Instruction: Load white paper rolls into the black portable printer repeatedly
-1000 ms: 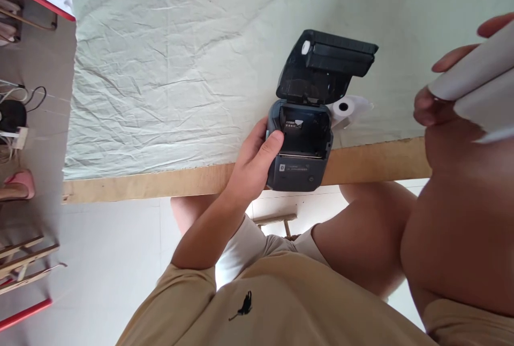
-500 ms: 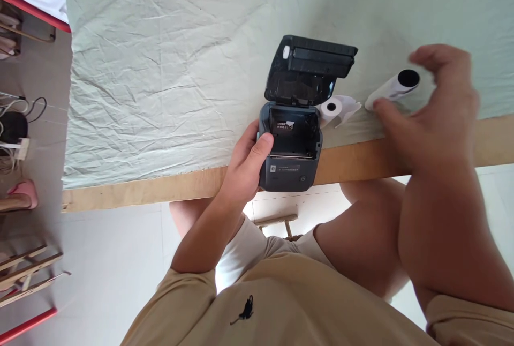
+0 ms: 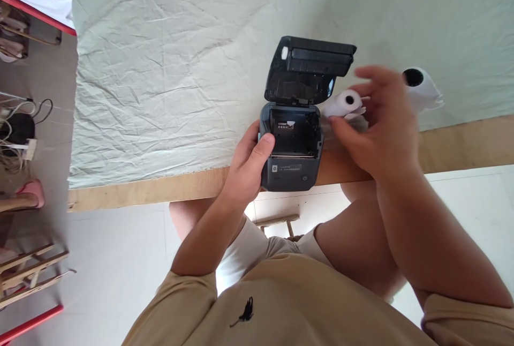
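Observation:
My left hand (image 3: 249,163) is closed round the left side of a dark grey portable label printer (image 3: 292,174), thumb on its rim. The printer's lid (image 3: 309,70) is swung up, and its paper compartment shows with no roll inside. To the right of it, my right hand (image 3: 385,121) has its thumb and fingers on either side of a small white paper roll (image 3: 341,105) with a dark core hole. A loose paper end hangs from this roll. Beyond that hand is a wider white paper roll (image 3: 424,89), partly hidden behind the fingers.
A pale green cloth (image 3: 172,67) covers the table, with a bare wooden edge (image 3: 148,188) nearest me. Cables (image 3: 16,148), wooden frames (image 3: 32,271) and a person's foot in a pink slipper (image 3: 34,193) are at the left. Part of another person shows at the upper left.
My right hand has let go of the wider roll and moved left to the small roll, which is now tilted. The wider roll stands further right. The printer stays in my left hand.

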A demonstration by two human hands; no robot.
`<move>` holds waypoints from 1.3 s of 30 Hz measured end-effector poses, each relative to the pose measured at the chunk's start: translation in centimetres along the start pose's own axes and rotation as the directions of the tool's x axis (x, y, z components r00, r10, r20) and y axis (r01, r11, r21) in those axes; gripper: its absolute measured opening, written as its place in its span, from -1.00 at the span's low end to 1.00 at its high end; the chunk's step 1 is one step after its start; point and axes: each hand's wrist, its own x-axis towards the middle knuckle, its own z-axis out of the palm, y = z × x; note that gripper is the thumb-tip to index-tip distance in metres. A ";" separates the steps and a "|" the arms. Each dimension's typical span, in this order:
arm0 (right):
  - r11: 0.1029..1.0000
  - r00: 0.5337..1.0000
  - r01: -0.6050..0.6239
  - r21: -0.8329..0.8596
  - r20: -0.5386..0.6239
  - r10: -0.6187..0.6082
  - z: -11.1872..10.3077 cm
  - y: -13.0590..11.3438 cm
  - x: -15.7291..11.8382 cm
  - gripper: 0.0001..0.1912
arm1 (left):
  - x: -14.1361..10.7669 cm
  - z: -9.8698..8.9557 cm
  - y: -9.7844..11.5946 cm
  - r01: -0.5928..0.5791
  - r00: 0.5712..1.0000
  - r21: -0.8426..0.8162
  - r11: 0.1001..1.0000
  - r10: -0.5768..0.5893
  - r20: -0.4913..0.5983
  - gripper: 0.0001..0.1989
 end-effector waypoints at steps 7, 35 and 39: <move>0.997 0.987 0.052 0.050 -0.157 -0.043 -1.5 -5.6 0.0 -0.60 | 0.1 0.1 -0.2 0.002 1.000 0.003 1.000 -0.002 0.001 -0.53; 0.981 0.996 0.014 0.196 -0.086 0.003 1.5 -3.8 -0.4 -0.54 | -0.2 -1.1 -0.8 -0.008 0.996 0.051 0.999 0.004 0.086 -0.02; 0.966 0.997 0.038 0.254 -0.074 -0.020 1.1 -3.2 -0.8 -0.48 | -0.1 -1.2 -0.7 0.013 0.998 0.082 0.997 -0.018 0.064 0.02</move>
